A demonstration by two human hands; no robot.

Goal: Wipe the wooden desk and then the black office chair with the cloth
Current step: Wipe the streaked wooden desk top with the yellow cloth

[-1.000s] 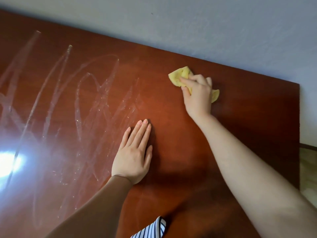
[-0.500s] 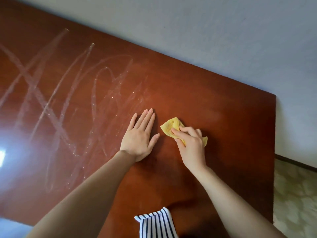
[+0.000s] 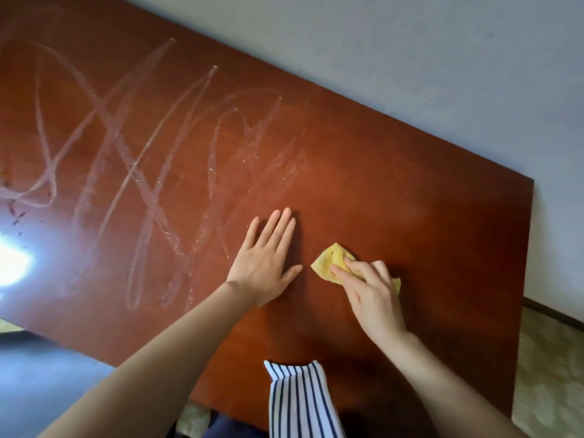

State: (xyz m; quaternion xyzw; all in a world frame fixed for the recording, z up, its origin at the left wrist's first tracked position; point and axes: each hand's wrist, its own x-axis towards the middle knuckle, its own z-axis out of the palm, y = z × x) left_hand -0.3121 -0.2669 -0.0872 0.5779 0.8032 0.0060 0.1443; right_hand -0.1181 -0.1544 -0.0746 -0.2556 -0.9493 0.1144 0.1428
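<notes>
Desk (image 3: pixel 379 172) phase; chair not in view. Right hand (image 3: pixel 369 295) grips the cloth (image 3: pixel 328 263), a small yellow wad bunched under curled fingers and pressed to the wood towards the front right of the top, just beside the left thumb. Left hand (image 3: pixel 265 267) lies flat and open on the desk, fingers straight and close together, palm down, holding nothing; it reads as a brace. Wet streaks (image 3: pixel 151 191) loop and cross over the left and middle of the top, thin and well apart, with dry wood between them. The stretch right of the hands looks unmarked; whether it has been wiped I cannot tell. Glare (image 3: pixel 12 263) at far left hides part of the surface. Wall (image 3: pixel 410 58) runs along the back edge, a striped garment (image 3: pixel 300 403) hangs at the near edge, and floor (image 3: pixel 550 374) shows past the right end. Judgement: wiping is under way and well short of done. To do it well — open the wad out so more of it meets the wood, keep even pressure, and run overlapping passes from back edge to front so no dry bands are left. Lift the left hand clear before passing under it, since the palm may leave a mark. Carry each stroke over the edge, not short of it
</notes>
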